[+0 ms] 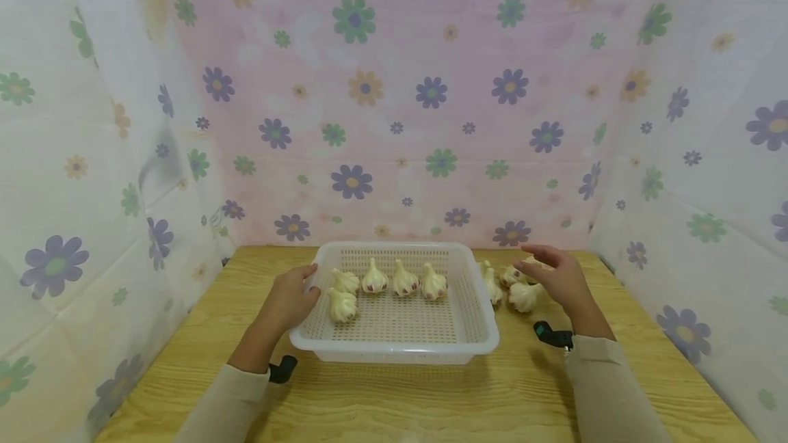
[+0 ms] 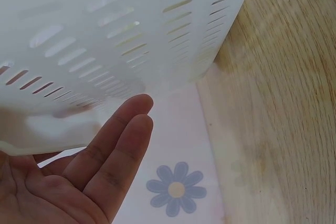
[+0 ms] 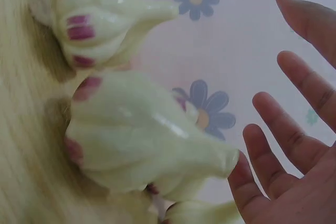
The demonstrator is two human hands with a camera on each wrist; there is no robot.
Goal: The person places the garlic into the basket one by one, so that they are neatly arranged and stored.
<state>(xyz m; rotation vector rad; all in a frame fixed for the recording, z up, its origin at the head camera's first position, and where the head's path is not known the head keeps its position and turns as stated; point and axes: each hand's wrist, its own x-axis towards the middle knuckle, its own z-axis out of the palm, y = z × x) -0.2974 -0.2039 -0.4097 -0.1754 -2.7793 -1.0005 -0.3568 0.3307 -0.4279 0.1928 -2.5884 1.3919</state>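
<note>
Pale sleeves (image 1: 622,395) lie over the table (image 1: 406,409), the left hand (image 1: 289,301) touching the left rim of the white basket (image 1: 394,348) with straight fingers, while the right hand (image 1: 563,284), spread wide and holding nothing, is nearer the loose garlic bulbs (image 1: 523,298) right of the basket, one stem pointing palmward.

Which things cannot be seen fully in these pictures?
Head view: loose garlic bulbs, partly covered by the right hand and basket; count unclear.
Left wrist view: garlic inside the basket, mostly hidden by its wall.
Right wrist view: lowest bulb, cut by the bottom edge.
</note>
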